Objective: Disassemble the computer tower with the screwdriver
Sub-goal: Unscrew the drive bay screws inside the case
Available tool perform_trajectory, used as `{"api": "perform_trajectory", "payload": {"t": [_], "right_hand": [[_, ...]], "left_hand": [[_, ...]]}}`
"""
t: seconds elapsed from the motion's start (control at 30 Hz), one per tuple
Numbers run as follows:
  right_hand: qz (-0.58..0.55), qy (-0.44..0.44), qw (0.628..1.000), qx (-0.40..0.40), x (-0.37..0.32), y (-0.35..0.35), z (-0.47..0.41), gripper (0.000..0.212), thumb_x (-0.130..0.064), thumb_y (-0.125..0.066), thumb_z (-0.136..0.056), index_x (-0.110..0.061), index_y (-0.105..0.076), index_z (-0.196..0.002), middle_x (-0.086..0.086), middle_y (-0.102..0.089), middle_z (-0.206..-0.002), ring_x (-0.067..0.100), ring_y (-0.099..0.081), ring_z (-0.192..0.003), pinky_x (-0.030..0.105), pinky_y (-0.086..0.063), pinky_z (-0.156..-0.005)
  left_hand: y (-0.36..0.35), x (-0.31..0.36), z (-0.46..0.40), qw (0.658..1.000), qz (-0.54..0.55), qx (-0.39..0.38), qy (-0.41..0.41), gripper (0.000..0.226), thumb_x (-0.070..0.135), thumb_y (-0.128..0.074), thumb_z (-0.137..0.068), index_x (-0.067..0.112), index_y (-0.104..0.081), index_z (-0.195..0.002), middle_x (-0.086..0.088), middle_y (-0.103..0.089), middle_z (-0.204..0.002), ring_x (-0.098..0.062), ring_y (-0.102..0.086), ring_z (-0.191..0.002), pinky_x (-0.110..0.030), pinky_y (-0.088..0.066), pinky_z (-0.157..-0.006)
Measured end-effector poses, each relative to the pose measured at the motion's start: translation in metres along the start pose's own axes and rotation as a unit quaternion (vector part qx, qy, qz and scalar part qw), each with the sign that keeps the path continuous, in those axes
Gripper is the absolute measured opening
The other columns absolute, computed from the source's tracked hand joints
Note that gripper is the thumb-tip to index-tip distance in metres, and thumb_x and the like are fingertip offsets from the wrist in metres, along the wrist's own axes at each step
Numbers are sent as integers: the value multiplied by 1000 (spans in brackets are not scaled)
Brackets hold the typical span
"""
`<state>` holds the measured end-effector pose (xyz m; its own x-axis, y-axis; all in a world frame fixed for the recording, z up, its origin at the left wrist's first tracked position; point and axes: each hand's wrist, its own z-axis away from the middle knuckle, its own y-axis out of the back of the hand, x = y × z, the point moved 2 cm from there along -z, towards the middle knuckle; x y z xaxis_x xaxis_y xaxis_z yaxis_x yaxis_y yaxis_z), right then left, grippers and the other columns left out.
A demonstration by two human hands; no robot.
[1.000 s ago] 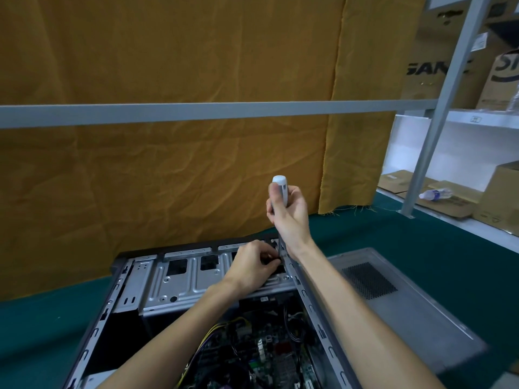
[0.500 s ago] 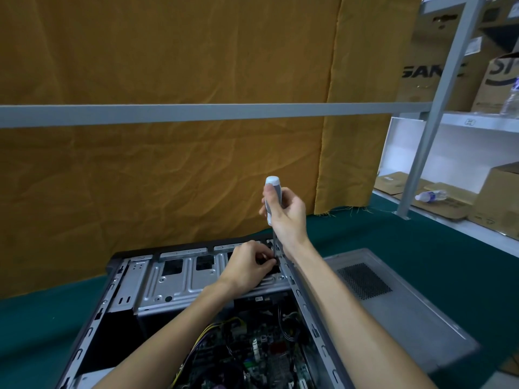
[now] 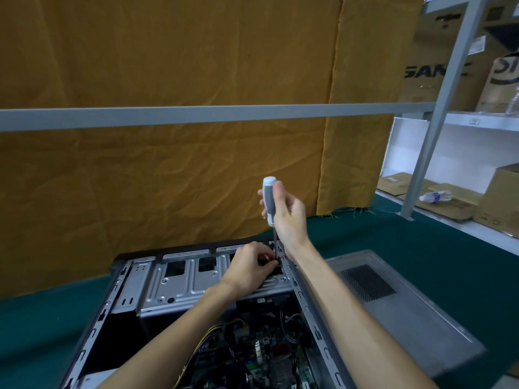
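Note:
The computer tower (image 3: 179,287) lies on its side on the green table, open, with its silver drive cage, motherboard and wires showing. My right hand (image 3: 289,217) grips the grey-and-white handle of the screwdriver (image 3: 269,197), held upright, its shaft pointing down at the cage's far right corner. My left hand (image 3: 250,269) rests on the drive cage with its fingertips pinched around the shaft's tip. The tip and any screw there are hidden by my fingers.
The tower's removed grey side panel (image 3: 393,310) lies flat to the right. An orange cloth (image 3: 168,164) hangs behind a grey metal bar (image 3: 196,115). Shelving on the right holds cardboard boxes (image 3: 502,197) and a plastic bottle (image 3: 434,196).
My right hand has shifted its grip on the screwdriver handle, fingers now wrapped lower on it. My left hand stays at the tip. The view has shifted slightly.

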<state>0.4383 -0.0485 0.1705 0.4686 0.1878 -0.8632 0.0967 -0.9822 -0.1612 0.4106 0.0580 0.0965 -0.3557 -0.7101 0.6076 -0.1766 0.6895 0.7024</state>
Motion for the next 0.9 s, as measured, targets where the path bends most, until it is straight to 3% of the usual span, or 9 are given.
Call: {"api": "perform_trajectory", "payload": {"t": [0.1,0.23,0.33,0.43,0.57,0.67,0.8,0.9], "right_hand": [[-29,-24,999,-10,1,0,-2,62,-53,-35,-104,1,-65,-111,2,-56,-66,10,-48,-54,19,-40,-53],[-20,7,999,-27,-2,-3,2,51,-48,-64,-88,-4,-46,-106,5,-51,-71,11,-49,-60,25,-43,-59],[21,27,999,-10,0,2,2,43,-45,-63,-92,-3,-59,-96,5,-58,-70,14,-55,-59,27,-46,-58],[4,0,1000,-6,3,6,-2,49,-47,-47,-103,-5,-71,-104,0,-59,-70,11,-54,-59,23,-45,-56],[-9,-2,1000,-3,4,4,-3,55,-49,-60,-94,2,-50,-112,-3,-52,-69,7,-49,-60,24,-42,-59],[3,-2,1000,12,6,7,-5,41,-40,-62,-97,0,-54,-104,-1,-59,-72,9,-53,-58,23,-46,-58],[-12,-28,999,-12,8,10,-4,52,-54,-45,-101,-10,-72,-107,-1,-60,-69,9,-54,-59,21,-48,-58],[-21,-27,999,-32,8,8,-4,54,-59,-54,-92,-7,-57,-108,-4,-52,-64,8,-48,-55,23,-44,-57]], "left_hand": [[0,0,0,1000,0,-1,0,8,20,-72,-92,17,-77,-97,7,-66,-90,-1,-58,-80,-7,-39,-68],[0,1,0,1000,1,0,-3,9,20,-72,-92,16,-77,-98,5,-67,-90,-7,-61,-82,-20,-48,-74],[0,1,0,1000,-7,1,-5,9,22,-72,-92,16,-77,-97,5,-66,-89,-8,-61,-82,-24,-49,-76],[0,2,0,1000,-9,-1,-5,10,23,-72,-92,17,-77,-98,6,-66,-89,-8,-60,-82,-22,-48,-75],[0,2,0,1000,-4,1,-1,11,23,-72,-92,18,-77,-100,12,-63,-87,-2,-59,-80,-11,-44,-71],[0,2,0,1000,-3,0,4,10,23,-72,-92,19,-77,-99,14,-60,-85,-2,-58,-79,-5,-39,-67],[0,1,-1,1000,-3,1,5,8,23,-72,-92,19,-77,-98,13,-61,-86,-3,-58,-80,-7,-41,-69],[0,2,-1,1000,-1,0,6,10,23,-73,-92,18,-77,-100,10,-63,-89,-6,-60,-82,-17,-47,-75]]}}
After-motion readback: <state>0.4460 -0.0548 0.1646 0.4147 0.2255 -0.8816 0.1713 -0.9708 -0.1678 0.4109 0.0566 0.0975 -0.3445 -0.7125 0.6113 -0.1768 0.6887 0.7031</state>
